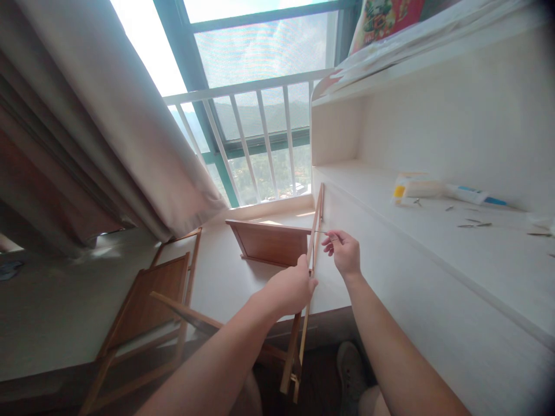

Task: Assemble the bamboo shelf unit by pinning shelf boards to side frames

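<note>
My left hand [297,289] is closed around a long wooden frame piece [317,216] that rises steeply from near my feet toward the window. A reddish-brown wooden panel [275,244] extends leftward from that frame. Just right of the frame, my right hand [343,251] pinches a thin metal rod like a hex key [319,232], its far end against the wood. Fingers of my right hand hide the rod's near end. Below the left hand, the lower frame legs [291,370] reach down near the floor.
Another wooden frame with a panel [151,294] leans at the left, beside the curtain [143,133]. On the white shelf [433,231] at right lie several small screws [474,224] and a blue-tipped tube [472,195]. A white railing [260,115] fronts the window. My shoe [350,370] is below.
</note>
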The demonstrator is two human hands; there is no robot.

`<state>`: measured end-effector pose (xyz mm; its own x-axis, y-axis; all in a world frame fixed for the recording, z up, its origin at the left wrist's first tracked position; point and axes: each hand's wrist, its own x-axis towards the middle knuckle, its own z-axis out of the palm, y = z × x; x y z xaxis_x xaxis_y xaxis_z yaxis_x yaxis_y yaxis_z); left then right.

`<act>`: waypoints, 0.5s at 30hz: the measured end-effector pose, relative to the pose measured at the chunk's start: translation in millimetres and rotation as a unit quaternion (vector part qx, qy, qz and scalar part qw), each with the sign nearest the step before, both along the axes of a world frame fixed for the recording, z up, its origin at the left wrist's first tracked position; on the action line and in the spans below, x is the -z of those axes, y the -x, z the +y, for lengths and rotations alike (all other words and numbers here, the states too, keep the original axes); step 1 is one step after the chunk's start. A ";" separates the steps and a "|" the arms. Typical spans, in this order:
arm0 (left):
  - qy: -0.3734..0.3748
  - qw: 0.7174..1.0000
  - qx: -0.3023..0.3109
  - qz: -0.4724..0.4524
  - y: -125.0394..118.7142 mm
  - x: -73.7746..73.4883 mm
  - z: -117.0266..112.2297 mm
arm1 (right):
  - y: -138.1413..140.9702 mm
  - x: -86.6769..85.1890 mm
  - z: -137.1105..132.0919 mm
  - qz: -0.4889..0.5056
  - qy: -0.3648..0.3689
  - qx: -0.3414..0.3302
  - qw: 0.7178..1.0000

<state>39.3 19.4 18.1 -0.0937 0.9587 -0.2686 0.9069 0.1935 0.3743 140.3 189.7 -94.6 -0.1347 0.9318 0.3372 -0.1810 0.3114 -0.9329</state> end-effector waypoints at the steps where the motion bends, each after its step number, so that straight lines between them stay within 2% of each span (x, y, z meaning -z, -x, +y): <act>1: -0.001 1.000 0.001 0.001 0.1 0.2 0.1 | -0.1 0.3 0.1 0.001 0.002 0.000 1.000; 8: 0.012 1.000 -0.002 0.001 0.0 0.5 0.6 | -1.7 -0.3 -0.1 -0.005 0.005 -0.007 1.000; 15: 0.005 1.000 -0.004 0.000 -0.1 0.8 -0.1 | -2.9 -0.9 0.6 -0.024 -0.023 0.004 0.999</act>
